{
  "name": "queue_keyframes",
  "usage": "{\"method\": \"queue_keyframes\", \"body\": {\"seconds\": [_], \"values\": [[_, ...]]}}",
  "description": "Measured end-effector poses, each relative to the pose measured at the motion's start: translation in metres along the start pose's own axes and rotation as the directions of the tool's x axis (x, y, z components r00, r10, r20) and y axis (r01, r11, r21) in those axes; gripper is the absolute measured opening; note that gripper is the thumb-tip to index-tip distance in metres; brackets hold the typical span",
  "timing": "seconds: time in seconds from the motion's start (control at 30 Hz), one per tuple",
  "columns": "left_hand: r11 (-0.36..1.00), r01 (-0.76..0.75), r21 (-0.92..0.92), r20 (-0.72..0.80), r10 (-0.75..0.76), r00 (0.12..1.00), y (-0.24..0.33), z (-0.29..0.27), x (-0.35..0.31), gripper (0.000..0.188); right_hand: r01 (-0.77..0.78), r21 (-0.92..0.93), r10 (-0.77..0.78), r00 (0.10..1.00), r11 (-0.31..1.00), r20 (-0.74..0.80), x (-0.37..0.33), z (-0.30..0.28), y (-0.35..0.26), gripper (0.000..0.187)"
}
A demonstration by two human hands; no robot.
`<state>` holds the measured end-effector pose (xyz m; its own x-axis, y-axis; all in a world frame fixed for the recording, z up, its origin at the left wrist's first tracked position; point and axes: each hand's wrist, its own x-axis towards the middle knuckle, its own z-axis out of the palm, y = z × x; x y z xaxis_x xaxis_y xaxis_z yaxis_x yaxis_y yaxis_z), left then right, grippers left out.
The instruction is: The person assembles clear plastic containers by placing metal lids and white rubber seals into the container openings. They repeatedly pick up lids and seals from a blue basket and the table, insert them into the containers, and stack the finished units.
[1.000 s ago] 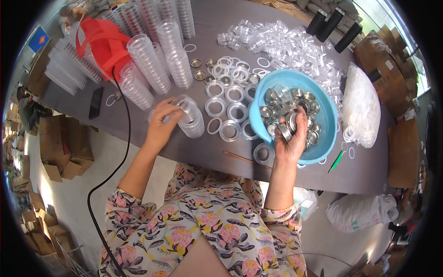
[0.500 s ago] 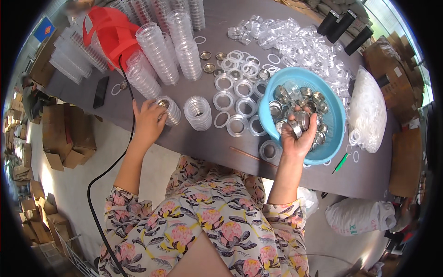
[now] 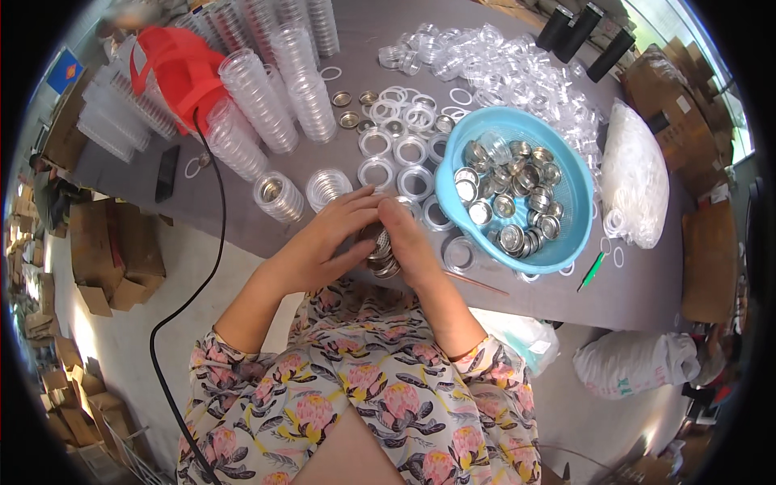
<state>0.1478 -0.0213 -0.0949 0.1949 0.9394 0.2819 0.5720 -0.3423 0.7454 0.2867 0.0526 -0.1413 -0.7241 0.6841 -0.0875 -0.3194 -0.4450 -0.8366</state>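
Several silver metal caps (image 3: 383, 260) sit in a small stack between my two hands, close to the table's front edge. My left hand (image 3: 331, 241) curves over them from the left, its fingertips meeting the other hand. From the right, my right hand (image 3: 408, 246) wraps the same caps; its fingers are partly hidden. Just beyond my hands is a short stack of clear plastic rings (image 3: 325, 184), partly covered by my left fingers. A second short stack (image 3: 279, 196) with metal in its top stands to its left. The blue basket (image 3: 584, 202) right of my hands holds loose metal caps.
Flat clear rings (image 3: 414, 182) lie beyond my hands. Tall stacks of clear plastic pieces (image 3: 257, 101) and a red plastic object (image 3: 174, 69) stand far left, with a black cable (image 3: 212, 267). Clear parts (image 3: 517, 81) are heaped behind the basket. A green-handled tool (image 3: 592, 271) lies right.
My right hand has left the basket with metal caps and moved left toward my body. My left hand has come right from the short stack to meet it. The view has shifted slightly.
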Motion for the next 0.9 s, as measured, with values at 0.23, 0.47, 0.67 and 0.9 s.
{"method": "queue_keyframes", "body": {"seconds": [0.23, 0.47, 0.67, 0.9], "values": [[0.92, 0.279, -0.274, -0.311, -0.359, 0.88, -0.013, 0.007, -0.023, 0.039, -0.257, 0.339, 0.303, 0.949, 0.905, -0.088, 0.01, -0.015, 0.024, 0.04], [0.806, 0.187, 0.561, -0.389, 0.058, 0.919, -0.059, 0.0, -0.014, 0.03, -0.215, 0.316, 0.248, 0.967, 0.924, -0.068, 0.017, -0.016, 0.036, 0.033], [0.794, 0.191, 0.578, -0.296, -0.014, 0.955, -0.057, 0.001, -0.024, 0.029, -0.176, 0.138, 0.186, 0.98, 0.975, -0.065, 0.018, -0.026, 0.045, 0.024], [0.741, 0.231, 0.631, -0.208, -0.126, 0.97, -0.057, -0.007, -0.018, 0.018, -0.136, -0.456, 0.11, 0.99, 0.88, -0.084, 0.036, -0.007, 0.056, 0.073]]}}
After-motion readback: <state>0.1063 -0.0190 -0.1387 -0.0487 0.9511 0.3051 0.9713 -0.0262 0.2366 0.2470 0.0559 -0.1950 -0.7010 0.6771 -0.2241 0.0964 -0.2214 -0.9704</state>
